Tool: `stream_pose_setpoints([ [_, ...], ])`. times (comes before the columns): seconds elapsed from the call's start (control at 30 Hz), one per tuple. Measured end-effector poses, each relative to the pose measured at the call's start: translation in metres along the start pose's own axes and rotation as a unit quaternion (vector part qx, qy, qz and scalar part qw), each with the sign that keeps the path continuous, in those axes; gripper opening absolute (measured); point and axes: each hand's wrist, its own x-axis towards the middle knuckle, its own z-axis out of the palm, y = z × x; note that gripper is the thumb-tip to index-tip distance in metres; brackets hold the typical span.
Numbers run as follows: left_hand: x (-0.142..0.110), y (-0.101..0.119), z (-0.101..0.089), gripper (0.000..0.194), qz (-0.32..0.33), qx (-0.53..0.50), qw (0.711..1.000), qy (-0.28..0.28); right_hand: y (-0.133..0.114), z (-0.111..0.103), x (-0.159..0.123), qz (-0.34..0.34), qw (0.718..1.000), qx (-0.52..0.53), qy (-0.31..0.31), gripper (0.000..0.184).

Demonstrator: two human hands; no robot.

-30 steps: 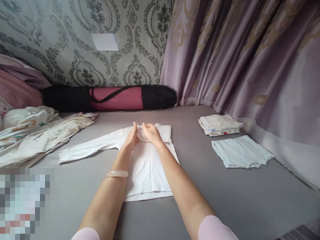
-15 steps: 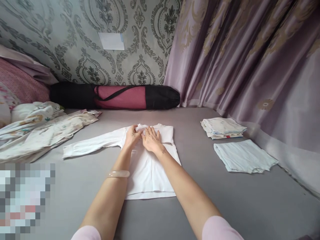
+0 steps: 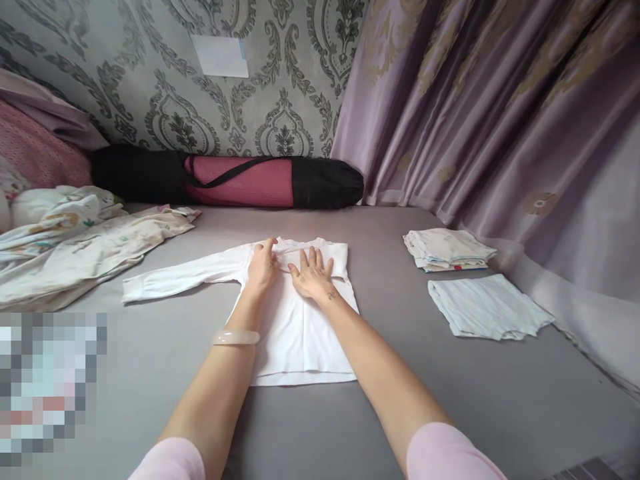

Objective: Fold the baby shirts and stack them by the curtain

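Observation:
A small white long-sleeved shirt (image 3: 295, 340) lies flat on the grey bed sheet, hem toward me. Its left sleeve stretches out to the side, while the right sleeve is folded across the chest. My left hand (image 3: 261, 265), with a pale bangle on the wrist, is at the left shoulder of the shirt, its fingers curled on the fabric; the fingertips are partly hidden. With fingers spread, my right hand (image 3: 312, 275) rests flat on the folded sleeve and chest.
To the right lie a folded pale blue garment (image 3: 490, 307) and a stack of folded clothes (image 3: 447, 248). Loose patterned clothes (image 3: 100, 243) are heaped at the left. A black and pink long bag (image 3: 240, 181) lies along the wall; a purple curtain (image 3: 410, 113) hangs at the right.
Both hands were together at the shirt's collar with fingers raised. The right hand has flattened and slid rightward over the folded sleeve; the left has shifted to the left shoulder, its fingers curling.

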Motion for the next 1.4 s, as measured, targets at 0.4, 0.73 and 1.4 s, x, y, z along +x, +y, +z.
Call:
stream_pose_setpoints([
  [0.4,0.002,-0.010,0.002,0.037,0.013,0.043,0.999,-0.030,0.056,-0.015,0.005,0.083,0.995,-0.056,0.018,0.072],
  [0.73,0.002,-0.012,0.004,0.039,0.012,0.032,0.999,-0.016,0.065,-0.009,0.003,0.118,0.990,-0.046,0.065,0.073],
  [1.4,-0.016,0.025,0.034,0.063,0.070,0.155,0.978,-0.120,0.029,0.006,0.009,0.018,0.997,-0.025,0.072,0.070],
])
